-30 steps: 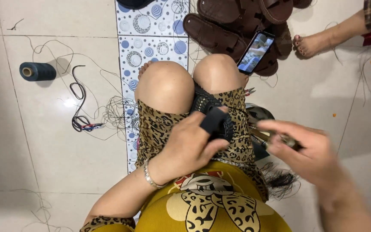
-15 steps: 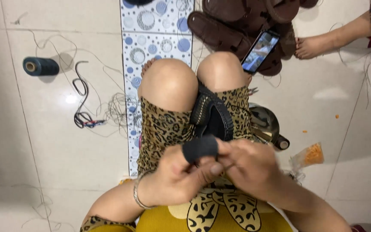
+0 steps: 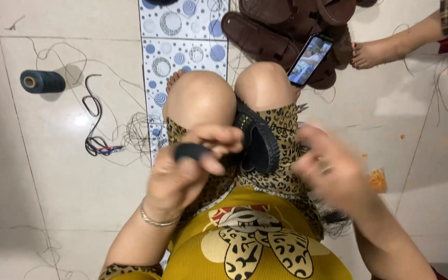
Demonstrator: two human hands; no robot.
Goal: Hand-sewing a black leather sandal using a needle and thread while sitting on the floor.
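Observation:
I sit on a tiled floor with my knees up. A black sandal sole rests on my lap between my thighs. My left hand pinches a black strap that runs to the sole. My right hand is blurred in motion to the right of the sole, fingers spread; nothing can be made out in it.
A spool of dark thread lies at the left, with loose thread and a black cord on the tiles. Brown sandals and a lit phone lie beyond my knees. Another person's foot is at the upper right.
Both hands were together on the strap half a second ago. My right hand has since pulled away to the right, while the left hand has lifted the strap up and to the left.

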